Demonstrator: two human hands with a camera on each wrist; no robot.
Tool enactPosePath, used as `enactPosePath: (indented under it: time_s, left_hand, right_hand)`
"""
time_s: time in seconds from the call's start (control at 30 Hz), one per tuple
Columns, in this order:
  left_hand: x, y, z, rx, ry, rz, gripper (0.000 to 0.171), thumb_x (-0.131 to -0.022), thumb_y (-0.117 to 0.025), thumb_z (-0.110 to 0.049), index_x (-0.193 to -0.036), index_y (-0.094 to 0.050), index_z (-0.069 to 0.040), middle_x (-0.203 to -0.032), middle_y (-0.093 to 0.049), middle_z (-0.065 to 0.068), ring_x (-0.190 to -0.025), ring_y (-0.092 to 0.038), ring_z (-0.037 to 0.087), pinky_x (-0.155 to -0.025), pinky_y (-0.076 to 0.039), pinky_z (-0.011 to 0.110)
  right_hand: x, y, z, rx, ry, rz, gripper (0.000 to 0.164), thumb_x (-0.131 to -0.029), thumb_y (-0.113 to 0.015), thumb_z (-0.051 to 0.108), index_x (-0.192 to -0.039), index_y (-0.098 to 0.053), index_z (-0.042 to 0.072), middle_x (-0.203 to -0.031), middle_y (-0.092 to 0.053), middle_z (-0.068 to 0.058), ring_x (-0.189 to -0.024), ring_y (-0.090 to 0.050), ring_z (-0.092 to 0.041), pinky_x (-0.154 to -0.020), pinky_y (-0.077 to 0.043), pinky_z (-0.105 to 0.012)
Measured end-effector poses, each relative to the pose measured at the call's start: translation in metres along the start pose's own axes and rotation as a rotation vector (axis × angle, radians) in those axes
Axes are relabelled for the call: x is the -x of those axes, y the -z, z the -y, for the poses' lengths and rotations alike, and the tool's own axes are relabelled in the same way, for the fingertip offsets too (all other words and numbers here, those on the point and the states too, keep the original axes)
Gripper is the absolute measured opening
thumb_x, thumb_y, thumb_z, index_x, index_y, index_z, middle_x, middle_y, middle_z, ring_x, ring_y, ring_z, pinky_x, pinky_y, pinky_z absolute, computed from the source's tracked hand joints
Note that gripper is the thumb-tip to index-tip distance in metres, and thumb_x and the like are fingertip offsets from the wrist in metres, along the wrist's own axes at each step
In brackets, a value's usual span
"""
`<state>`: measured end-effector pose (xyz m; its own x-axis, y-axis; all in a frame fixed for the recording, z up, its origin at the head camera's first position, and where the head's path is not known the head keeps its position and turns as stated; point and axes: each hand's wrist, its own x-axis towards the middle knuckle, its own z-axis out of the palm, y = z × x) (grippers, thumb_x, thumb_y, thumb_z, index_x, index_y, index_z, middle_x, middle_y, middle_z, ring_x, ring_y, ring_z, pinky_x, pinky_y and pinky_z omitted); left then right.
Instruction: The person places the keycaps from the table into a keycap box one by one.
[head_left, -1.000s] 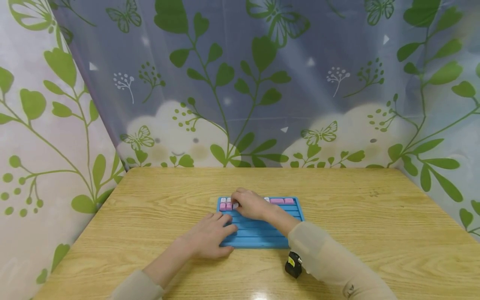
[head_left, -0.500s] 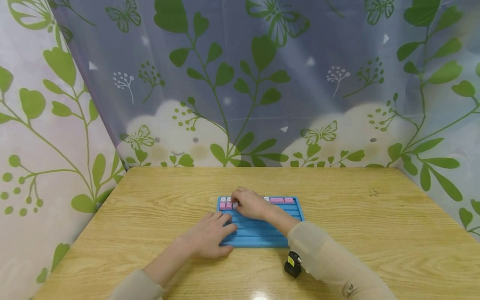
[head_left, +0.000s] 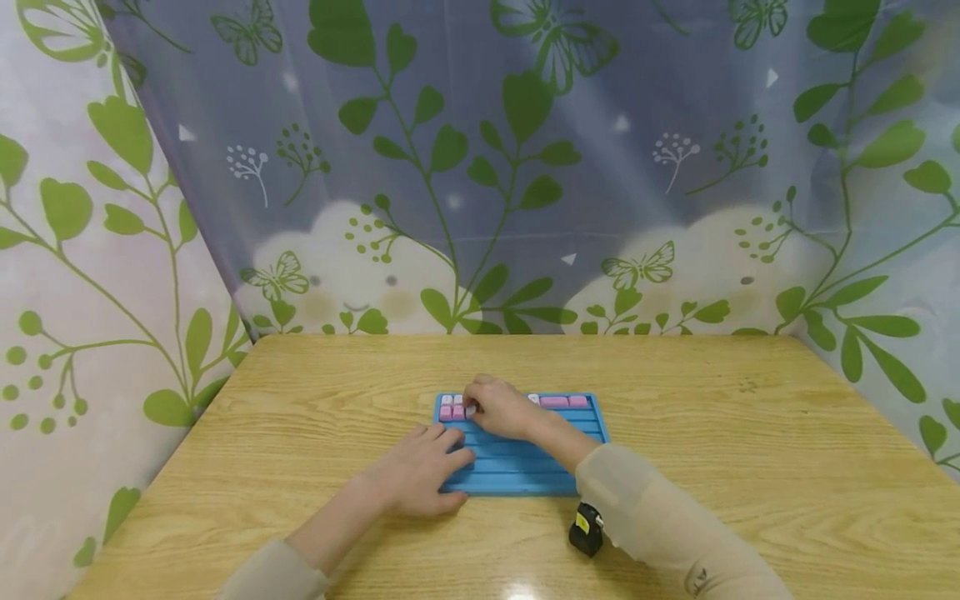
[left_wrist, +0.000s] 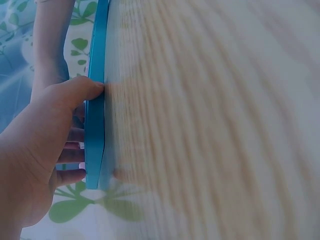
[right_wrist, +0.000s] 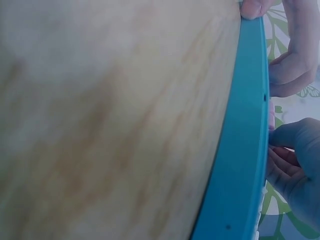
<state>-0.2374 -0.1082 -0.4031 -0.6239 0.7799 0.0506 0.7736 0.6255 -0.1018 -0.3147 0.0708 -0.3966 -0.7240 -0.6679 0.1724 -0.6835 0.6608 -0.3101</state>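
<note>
A blue ridged tray (head_left: 517, 483) lies on the wooden table, with white keycaps (head_left: 447, 400) and pink keycaps (head_left: 446, 413) in its two back rows. My right hand (head_left: 504, 410) reaches across it, thumb and fingertips pinching a pale keycap (head_left: 471, 412) at the end of the second row; the fingers cover most of that keycap. At the tray's left side rests my left hand (head_left: 423, 473), fingers spread over the edge. In the left wrist view its thumb (left_wrist: 92, 89) presses the tray's front wall (left_wrist: 95, 125) and its other fingers reach the top side.
More pink keycaps (head_left: 555, 402) sit at the back right of the tray. A small black device (head_left: 587, 530) with a yellow label hangs by the right sleeve (head_left: 637, 492), in front of the tray. A patterned curtain (head_left: 480, 167) stands behind the table (head_left: 337, 375).
</note>
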Motion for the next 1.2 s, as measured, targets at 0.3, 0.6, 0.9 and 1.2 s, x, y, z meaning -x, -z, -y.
enactPosePath:
  time_s: [0.3, 0.6, 0.9, 1.2]
  left_hand:
    - [0.0005, 0.0007, -0.0001, -0.003, 0.001, -0.006, 0.047, -0.087, -0.052, -0.048, -0.123, -0.055, -0.018, -0.117, -0.049, 0.004, -0.104, -0.045, 0.022, -0.091, -0.040, 0.042]
    - [-0.0007, 0.0017, 0.0001, -0.010, -0.002, 0.004, 0.048, -0.087, -0.052, -0.048, -0.124, -0.054, -0.017, -0.117, -0.049, 0.005, -0.103, -0.045, 0.022, -0.089, -0.041, 0.041]
    - [-0.0002, 0.0018, -0.0006, -0.008, -0.004, 0.006, 0.047, -0.087, -0.052, -0.049, -0.123, -0.055, -0.018, -0.114, -0.049, 0.003, -0.101, -0.044, 0.021, -0.087, -0.041, 0.039]
    - [-0.0009, -0.0003, 0.0007, -0.008, -0.010, 0.002, 0.047, -0.087, -0.053, -0.049, -0.122, -0.055, -0.018, -0.113, -0.048, 0.002, -0.101, -0.043, 0.020, -0.087, -0.041, 0.039]
  right_hand:
    - [0.0005, 0.0010, -0.0012, -0.050, -0.016, -0.002, 0.013, -0.084, -0.063, 0.002, -0.097, -0.063, 0.004, -0.090, -0.055, -0.004, -0.080, -0.054, -0.015, -0.071, -0.048, -0.025]
    - [0.0006, 0.0004, -0.0008, -0.031, 0.011, -0.013, 0.011, -0.084, -0.063, 0.001, -0.095, -0.065, 0.003, -0.089, -0.056, -0.005, -0.080, -0.053, -0.015, -0.070, -0.048, -0.026]
    - [0.0008, -0.0012, 0.0001, -0.006, -0.001, -0.014, 0.011, -0.085, -0.063, 0.002, -0.096, -0.065, 0.004, -0.090, -0.055, -0.004, -0.080, -0.055, -0.016, -0.070, -0.048, -0.026]
    - [0.0004, -0.0005, 0.0006, -0.002, -0.003, -0.010, 0.011, -0.085, -0.064, 0.004, -0.095, -0.063, 0.005, -0.088, -0.052, -0.003, -0.077, -0.054, -0.015, -0.069, -0.048, -0.025]
